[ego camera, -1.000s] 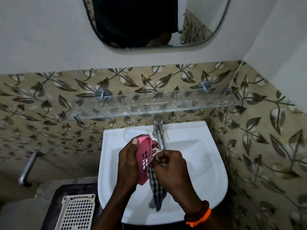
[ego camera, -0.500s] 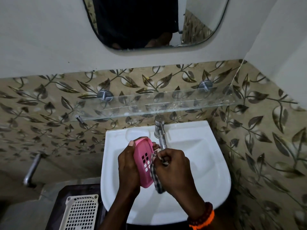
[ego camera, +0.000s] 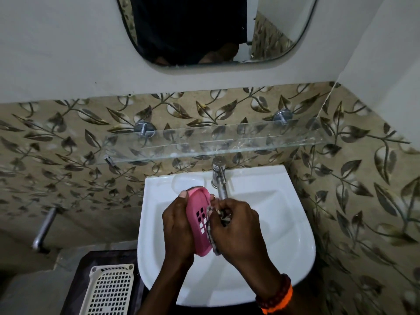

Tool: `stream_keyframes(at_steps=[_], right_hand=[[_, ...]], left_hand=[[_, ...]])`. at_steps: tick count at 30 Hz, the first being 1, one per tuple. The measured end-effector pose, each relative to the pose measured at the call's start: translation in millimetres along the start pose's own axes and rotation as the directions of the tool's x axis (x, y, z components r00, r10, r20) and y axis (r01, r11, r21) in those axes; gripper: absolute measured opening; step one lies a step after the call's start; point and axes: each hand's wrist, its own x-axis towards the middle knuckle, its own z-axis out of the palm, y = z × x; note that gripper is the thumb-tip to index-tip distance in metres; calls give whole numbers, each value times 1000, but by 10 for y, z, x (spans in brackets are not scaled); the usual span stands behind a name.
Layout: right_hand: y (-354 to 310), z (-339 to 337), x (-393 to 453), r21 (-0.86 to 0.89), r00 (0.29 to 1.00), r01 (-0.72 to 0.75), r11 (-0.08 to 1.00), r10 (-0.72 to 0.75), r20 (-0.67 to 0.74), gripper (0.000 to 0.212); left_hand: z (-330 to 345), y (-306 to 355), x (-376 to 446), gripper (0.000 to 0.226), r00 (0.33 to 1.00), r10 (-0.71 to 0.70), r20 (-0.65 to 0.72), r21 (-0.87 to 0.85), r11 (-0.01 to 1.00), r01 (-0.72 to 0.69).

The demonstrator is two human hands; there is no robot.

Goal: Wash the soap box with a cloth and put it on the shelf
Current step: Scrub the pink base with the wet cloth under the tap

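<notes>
My left hand grips a pink soap box with square drain holes, held on edge over the white sink. My right hand pinches a checked cloth bunched against the box's right side; most of the cloth is hidden under my fingers. The clear glass shelf hangs on the wall just above the sink, with nothing on it.
A chrome tap stands at the back of the sink, right behind my hands. A white slotted basket sits on a dark stand at the lower left. A metal pipe juts from the left wall. A mirror hangs above.
The cloth has been gathered up from hanging below my right hand into a tight bunch against the box. Both hands rose slightly toward the tap.
</notes>
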Motion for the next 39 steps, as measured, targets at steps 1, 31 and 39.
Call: stream_keyframes(at_steps=[1,31,39], right_hand=[[44,18,-53,-17,999,-25,1000,26,42,17],[178,36,-26,-6,973,-190,982,189,129,14],[276,53,-182,192,956,-256,948,218,196,22]], left_hand=[[-7,23,15,54,1000,5,9,-26,1000,-5],[-45,28,41,47,986,141,89,-72,988,-134],[-57,84,61,71,995,-80,62,-221,971,92]])
